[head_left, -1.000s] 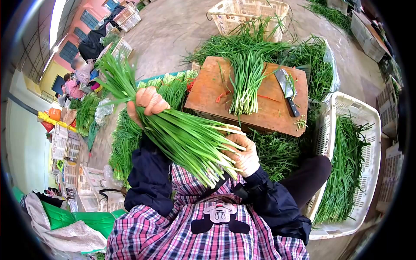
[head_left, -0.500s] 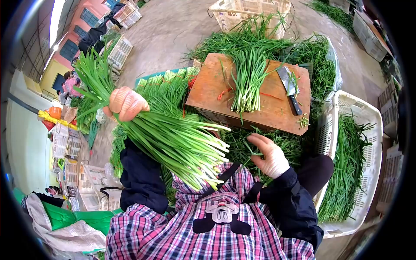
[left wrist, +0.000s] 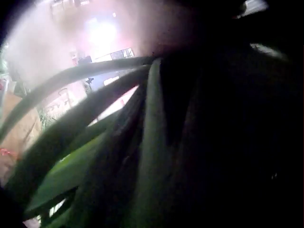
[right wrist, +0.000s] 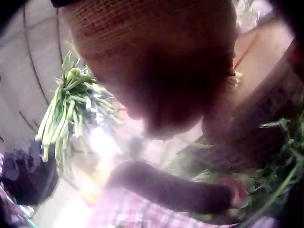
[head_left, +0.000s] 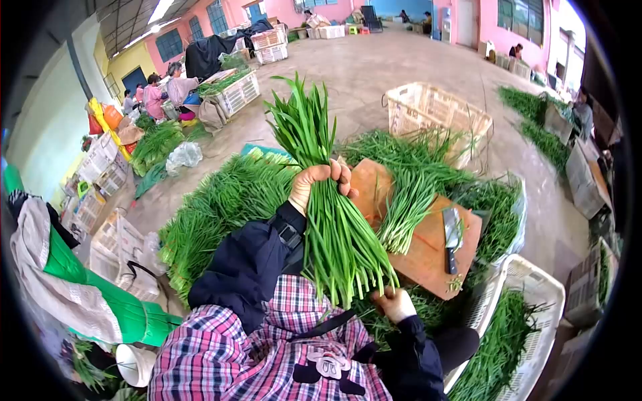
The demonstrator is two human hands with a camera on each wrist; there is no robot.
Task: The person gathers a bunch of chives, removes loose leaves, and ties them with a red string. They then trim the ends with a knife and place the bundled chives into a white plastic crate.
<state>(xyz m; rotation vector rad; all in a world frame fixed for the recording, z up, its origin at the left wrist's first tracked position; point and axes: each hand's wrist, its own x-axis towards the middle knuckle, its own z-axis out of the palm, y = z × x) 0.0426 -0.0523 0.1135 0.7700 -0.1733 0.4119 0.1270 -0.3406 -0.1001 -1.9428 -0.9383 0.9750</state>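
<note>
My left hand (head_left: 321, 184) grips a bunch of long green stalks (head_left: 344, 237) around its upper part, leaves up and pale ends hanging down. Broad leaves (left wrist: 154, 142) fill the dark left wrist view. Just below the pale ends is my right hand (head_left: 396, 305), its fingers partly hidden. In the right wrist view that hand (right wrist: 161, 71) is dark and blurred, apart from the bunch's ends (right wrist: 66, 109); whether it pinches anything is unclear. Another bunch (head_left: 406, 217) lies on a brown board (head_left: 431, 267), beside a cleaver (head_left: 452, 237).
A white crate of greens (head_left: 555, 301) stands at the right, another crate (head_left: 435, 110) beyond the board. Piled bunches (head_left: 221, 207) lie at the left, loose greens (head_left: 491, 207) around the board. People (head_left: 180, 87) sit farther back at the left.
The head view has tilted up and shows more of the room. The held bunch has swung from slanting to nearly upright. My right hand, apart from it half a second ago, is now near its pale ends.
</note>
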